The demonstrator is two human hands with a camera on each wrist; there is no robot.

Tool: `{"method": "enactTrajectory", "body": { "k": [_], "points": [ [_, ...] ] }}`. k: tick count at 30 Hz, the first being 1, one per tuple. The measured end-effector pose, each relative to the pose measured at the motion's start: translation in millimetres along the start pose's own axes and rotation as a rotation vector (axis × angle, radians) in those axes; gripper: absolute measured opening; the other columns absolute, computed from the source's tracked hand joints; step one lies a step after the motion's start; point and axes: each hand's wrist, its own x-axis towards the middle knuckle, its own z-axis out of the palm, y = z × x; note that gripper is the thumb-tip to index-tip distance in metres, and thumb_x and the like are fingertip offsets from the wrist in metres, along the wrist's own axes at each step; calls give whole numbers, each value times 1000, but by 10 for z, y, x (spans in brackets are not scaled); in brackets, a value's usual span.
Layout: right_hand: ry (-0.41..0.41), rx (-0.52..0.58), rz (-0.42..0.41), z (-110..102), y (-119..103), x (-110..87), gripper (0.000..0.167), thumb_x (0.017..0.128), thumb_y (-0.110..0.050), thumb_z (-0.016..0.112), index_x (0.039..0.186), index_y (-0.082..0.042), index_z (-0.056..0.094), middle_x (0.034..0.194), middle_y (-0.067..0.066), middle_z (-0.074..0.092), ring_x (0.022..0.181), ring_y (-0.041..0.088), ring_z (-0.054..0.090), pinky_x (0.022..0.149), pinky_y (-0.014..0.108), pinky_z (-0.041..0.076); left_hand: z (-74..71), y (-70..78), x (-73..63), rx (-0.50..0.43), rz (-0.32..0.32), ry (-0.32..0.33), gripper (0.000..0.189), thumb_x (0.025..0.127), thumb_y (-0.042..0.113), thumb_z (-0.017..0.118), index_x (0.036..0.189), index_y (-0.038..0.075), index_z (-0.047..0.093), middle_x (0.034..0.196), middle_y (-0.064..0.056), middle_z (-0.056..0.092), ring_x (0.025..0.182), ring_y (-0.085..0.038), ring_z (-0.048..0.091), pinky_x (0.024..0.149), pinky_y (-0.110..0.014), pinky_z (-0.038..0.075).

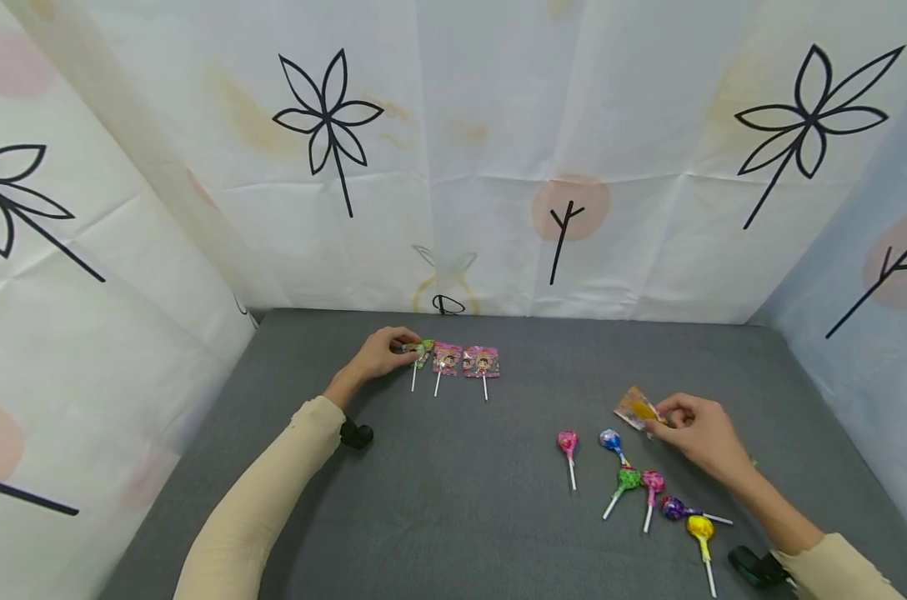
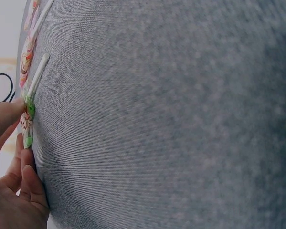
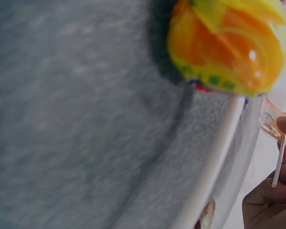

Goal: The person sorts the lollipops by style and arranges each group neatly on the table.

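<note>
At the far left of the table, my left hand (image 1: 388,352) pinches a green-wrapped flat lollipop (image 1: 423,351) at its wrapper; the white stick points toward me. In the left wrist view, the thumb lies on that green lollipop (image 2: 30,109). Two pink-wrapped flat lollipops (image 1: 447,358) lie in a row to its right. On the right side, my right hand (image 1: 699,431) holds a yellow-orange flat lollipop (image 1: 641,409) in a clear wrapper between thumb and fingers. The right wrist view shows its white stick (image 3: 279,164) hanging beside the curled fingers.
Several round lollipops lie in front of the right hand: pink (image 1: 568,442), blue (image 1: 610,440), green (image 1: 628,477), purple (image 1: 674,507) and yellow (image 1: 700,527). The grey table (image 1: 453,533) ends at a white patterned curtain (image 1: 483,100) behind and at both sides.
</note>
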Motion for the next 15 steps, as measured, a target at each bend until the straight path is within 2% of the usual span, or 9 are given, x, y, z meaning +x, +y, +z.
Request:
{"method": "enactTrajectory", "body": {
  "k": [7,15],
  "points": [
    [-10,24,2,69,-94,102,16,86,-9,82,89,-1,68,62,-4,39,55,9,36,52,27,30,-1,1,3,3,-5,10,27,96,12,73,122,4,70,121,-16,65,116,-38,58,99,-53,44],
    [0,17,0,157,-123,173,15,84,-4,82,89,1,69,60,-4,39,53,10,36,51,27,32,7,-7,10,11,-2,9,27,97,13,73,122,3,70,120,-16,65,115,-37,58,99,-53,45]
  ]
}}
